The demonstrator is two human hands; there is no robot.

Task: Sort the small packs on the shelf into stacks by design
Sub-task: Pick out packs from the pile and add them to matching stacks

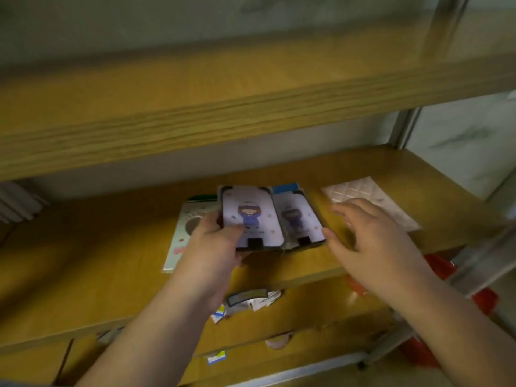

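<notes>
On the middle wooden shelf (pixel 83 255) lie small packs. My left hand (pixel 215 247) grips a lilac pack (pixel 251 216) printed with a cartoon figure in purple, thumb on its face. A second lilac pack (pixel 298 219) of the same design lies right beside it, with a blue-topped pack (pixel 284 188) showing behind. My right hand (pixel 371 247) hovers with fingers spread, its thumb tip touching the second pack's right edge. Left of my left hand lies a pale pack (pixel 181 236) with a round window and green top. A white quilted pack (pixel 368 199) lies at the right.
An upper shelf board (pixel 223 107) overhangs close above. The lower shelf holds small loose packets (pixel 251 300) and a pink roll (pixel 276 342). Red items (pixel 438 266) sit at the right by the metal frame upright (pixel 402 129).
</notes>
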